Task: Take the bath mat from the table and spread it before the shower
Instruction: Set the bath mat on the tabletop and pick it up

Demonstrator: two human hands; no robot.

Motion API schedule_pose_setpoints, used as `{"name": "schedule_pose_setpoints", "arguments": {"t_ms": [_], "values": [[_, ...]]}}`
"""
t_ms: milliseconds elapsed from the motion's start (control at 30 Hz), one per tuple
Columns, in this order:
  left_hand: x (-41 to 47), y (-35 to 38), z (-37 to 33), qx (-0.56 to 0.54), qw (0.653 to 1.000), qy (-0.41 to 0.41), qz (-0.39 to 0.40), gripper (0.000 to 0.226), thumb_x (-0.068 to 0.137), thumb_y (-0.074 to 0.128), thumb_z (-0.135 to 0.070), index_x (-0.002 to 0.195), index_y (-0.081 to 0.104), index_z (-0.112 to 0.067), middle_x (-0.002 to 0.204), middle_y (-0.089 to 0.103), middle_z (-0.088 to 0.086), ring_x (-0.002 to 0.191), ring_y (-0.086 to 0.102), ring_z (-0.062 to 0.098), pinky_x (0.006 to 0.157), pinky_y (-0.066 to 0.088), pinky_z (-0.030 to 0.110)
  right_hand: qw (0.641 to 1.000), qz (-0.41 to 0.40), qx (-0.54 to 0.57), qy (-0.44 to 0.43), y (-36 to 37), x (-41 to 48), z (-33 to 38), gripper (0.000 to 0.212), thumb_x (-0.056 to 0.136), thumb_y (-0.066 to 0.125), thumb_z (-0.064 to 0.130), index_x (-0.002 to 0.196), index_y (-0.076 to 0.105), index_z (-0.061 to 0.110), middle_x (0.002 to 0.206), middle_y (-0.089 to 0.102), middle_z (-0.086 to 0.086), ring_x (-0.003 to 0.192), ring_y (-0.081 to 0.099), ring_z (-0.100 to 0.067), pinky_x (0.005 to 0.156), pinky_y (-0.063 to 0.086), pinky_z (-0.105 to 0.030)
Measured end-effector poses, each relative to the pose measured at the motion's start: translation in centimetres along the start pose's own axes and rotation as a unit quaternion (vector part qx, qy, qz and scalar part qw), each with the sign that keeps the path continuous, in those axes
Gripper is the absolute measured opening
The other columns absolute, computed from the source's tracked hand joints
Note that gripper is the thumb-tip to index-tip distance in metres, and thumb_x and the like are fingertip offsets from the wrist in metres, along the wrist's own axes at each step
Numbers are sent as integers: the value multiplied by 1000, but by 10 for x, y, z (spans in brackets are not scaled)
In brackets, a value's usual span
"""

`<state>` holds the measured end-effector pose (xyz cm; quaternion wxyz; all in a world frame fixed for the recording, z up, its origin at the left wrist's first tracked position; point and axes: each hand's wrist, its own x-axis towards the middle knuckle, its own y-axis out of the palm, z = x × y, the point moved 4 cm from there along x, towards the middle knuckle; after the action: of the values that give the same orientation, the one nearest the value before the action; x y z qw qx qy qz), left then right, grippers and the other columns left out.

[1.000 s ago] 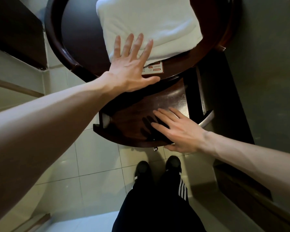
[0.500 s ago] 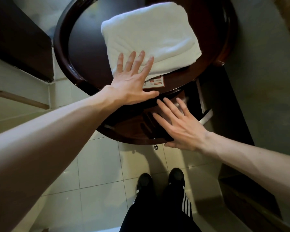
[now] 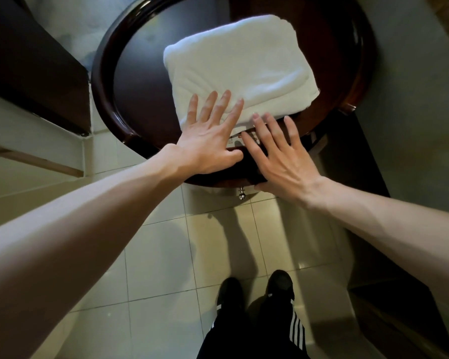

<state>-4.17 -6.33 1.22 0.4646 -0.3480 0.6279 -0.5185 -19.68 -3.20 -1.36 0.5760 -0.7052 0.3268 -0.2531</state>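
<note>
On the round dark wooden table: the folded white terry bath mat lies flat on the far right part of the top.
Bath mat and hands: its near edge is at the fingers of both hands. The rest of the mat stretches away from them, to the far side.
Left hand: flat, with fingers straight and spread wide. The four fingers rest on the near left corner of the mat, and the palm and thumb are over the bare table top.
Right hand: also flat with straight fingers, just right of the left hand. Its fingertips reach the near edge of the mat; whether they press it I cannot tell.
Small white card with red print: on the table between the two hands, partly covered by the right fingers.
Small metal knob: under the near rim of the table.
Pale tiled floor: below, with the person's black shoes and black trousers with white stripes.
</note>
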Motion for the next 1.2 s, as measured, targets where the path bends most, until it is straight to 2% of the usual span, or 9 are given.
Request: {"name": "schedule_pose_setpoints", "arguments": {"t_ms": [167, 333, 567, 700, 800, 900, 967, 1033, 1200], "values": [[-2, 1, 0, -11, 1000, 10, -6, 103, 71, 45, -52, 151, -12, -22, 160, -11, 9, 145, -17, 26, 112, -21, 49, 1000, -12, 5, 16, -3, 23, -12, 118, 66, 72, 60, 150, 6, 10, 155, 3, -29, 143, 3, -45, 110, -8, -57], [-3, -2, -1, -20, 1000, 5, -13, 109, 69, 47, -51, 150, -13, -9, 161, -6, 10, 146, -14, 24, 113, -20, 47, 1000, -16, 13, 20, -1, 37, -21, 122, 66, 72, 61, 149, 0, 9, 154, 0, -30, 143, -2, -45, 111, -8, -58], [-4, -2, -4, -15, 1000, 4, -12, 109, 69, 50, -53, 151, -8, -11, 161, -7, 8, 146, -15, 24, 114, -18, 48, 999, 4, -12, 34, 3, 37, -20, 110, 75, 68, 53, 149, 1, 7, 154, 7, -29, 143, 5, -44, 111, -4, -58], [-6, -5, -3, -20, 1000, 5, -13, 104, 73, 50, -52, 152, -5, -13, 161, -6, 7, 146, -13, 23, 115, -17, 48, 999, 26, 5, 37, -2, 37, -18, 115, 73, 69, 57, 149, -2, 8, 155, -1, -29, 143, -3, -44, 110, -7, -59], [-5, -14, 1, -45, 998, 4, -34, 89, 79, 43, -51, 152, 6, -16, 161, 3, 7, 147, -4, 23, 117, -9, 47, 999, 28, 29, 13, -12, 38, -20, 111, 74, 56, 70, 149, 3, 8, 155, -1, -28, 143, -2, -45, 112, -5, -59], [2, -28, 13, -72, 992, -29, -95, 67, 90, 43, -44, 150, 24, -19, 160, 11, 10, 147, 5, 26, 116, 2, 46, 998, 6, 59, 6, -26, 43, -27, 90, 83, 39, 66, 147, 18, 8, 154, 9, -27, 143, 7, -43, 113, 3, -60], [10, -31, 25, -72, 989, -73, -102, 62, 95, 37, -43, 151, 21, -23, 161, 2, 10, 147, -5, 28, 116, -4, 49, 998, 3, 67, 19, -32, 52, -35, 82, 86, 36, 62, 146, 21, 9, 153, 14, -26, 142, 11, -42, 113, 7, -59], [18, -28, 35, -83, 989, -107, -65, 60, 97, 29, -45, 152, 12, -29, 160, -11, 6, 145, -18, 28, 112, -12, 53, 996, 16, 77, 36, -34, 62, -43, 78, 88, 31, 61, 147, 17, 12, 155, 13, -23, 143, 10, -41, 113, 8, -57], [21, -18, 35, -135, 982, -130, -27, 63, 96, 29, -51, 152, 10, -30, 160, -15, 5, 145, -19, 26, 115, -4, 55, 987, 65, 134, 60, -26, 73, -51, 74, 88, 12, 64, 150, 4, 24, 159, 0, -12, 146, -3, -33, 115, 1, -52]]}}
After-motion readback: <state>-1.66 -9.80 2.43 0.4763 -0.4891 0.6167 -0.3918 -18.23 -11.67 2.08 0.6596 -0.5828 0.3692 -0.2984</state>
